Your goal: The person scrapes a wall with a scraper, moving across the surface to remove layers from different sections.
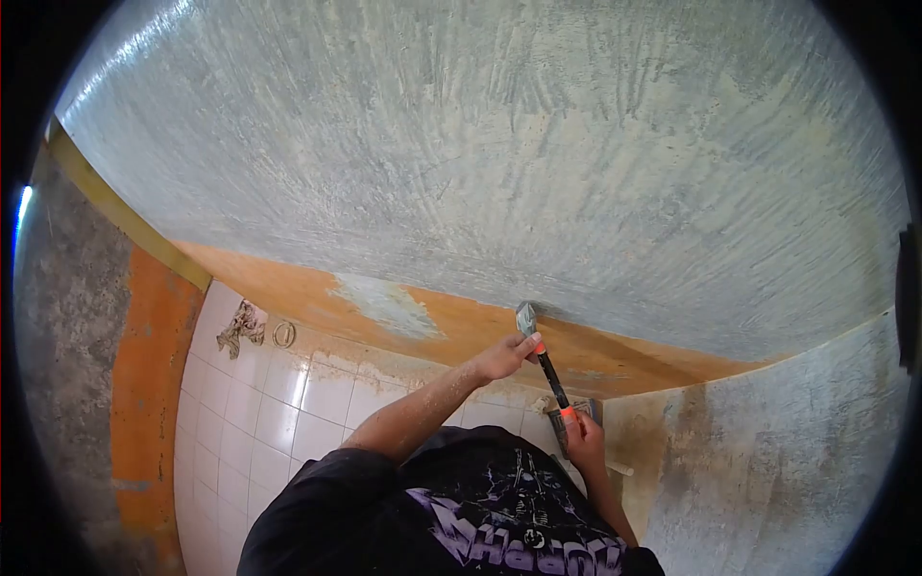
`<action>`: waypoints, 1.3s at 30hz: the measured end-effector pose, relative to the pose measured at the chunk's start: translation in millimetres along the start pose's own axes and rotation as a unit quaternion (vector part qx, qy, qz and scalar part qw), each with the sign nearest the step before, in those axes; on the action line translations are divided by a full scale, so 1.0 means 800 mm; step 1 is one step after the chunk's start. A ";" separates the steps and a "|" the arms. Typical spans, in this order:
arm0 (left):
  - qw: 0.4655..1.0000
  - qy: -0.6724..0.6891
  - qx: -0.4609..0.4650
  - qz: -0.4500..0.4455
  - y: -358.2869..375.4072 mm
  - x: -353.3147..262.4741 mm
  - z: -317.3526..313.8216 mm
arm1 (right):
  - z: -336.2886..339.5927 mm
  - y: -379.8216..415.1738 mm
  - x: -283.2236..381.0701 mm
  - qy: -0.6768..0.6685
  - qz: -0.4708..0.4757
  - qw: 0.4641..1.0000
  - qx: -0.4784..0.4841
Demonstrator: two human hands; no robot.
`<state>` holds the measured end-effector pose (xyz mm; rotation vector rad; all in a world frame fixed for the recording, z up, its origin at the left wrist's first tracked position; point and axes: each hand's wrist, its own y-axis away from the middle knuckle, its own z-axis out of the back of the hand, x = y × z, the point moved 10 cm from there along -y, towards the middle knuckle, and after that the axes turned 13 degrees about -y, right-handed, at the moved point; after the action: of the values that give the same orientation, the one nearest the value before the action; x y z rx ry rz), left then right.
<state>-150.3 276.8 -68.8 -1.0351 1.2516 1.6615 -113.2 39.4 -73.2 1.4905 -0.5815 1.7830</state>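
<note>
A scraper with a black and orange handle [550, 372] is held in both hands. My left hand [509, 356] is closed round the handle just below the grey metal head [525, 317]. Lower down, my right hand [583, 440] grips the handle's orange end. The head is up against the wall near the line between the rough grey surface [576, 173] and the orange paint band [461, 313]; whether it touches cannot be made out. White specks of dust cover my left forearm.
White floor tiles [279, 422] lie below, with a crumpled rag [240, 328] and a ring-shaped roll [284, 334] near the wall. A dark, partly hidden object [560, 420] is on the floor behind my right hand. Another wall [768, 451] meets at the right corner.
</note>
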 end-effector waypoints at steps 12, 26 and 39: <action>1.000 0.000 -0.018 0.018 0.008 0.004 0.007 | -0.010 -0.004 0.004 0.036 0.019 0.999 0.000; 0.999 -0.002 -0.044 0.000 0.006 -0.004 -0.006 | 0.014 -0.002 0.014 0.080 0.011 0.997 -0.010; 0.997 0.041 -0.054 -0.024 0.023 -0.011 0.013 | -0.017 -0.002 0.043 0.088 0.028 0.996 0.008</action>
<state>-166.0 282.5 -52.9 -1.2001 1.1911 1.6801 -122.8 58.8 -42.8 1.3212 -0.5261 1.9436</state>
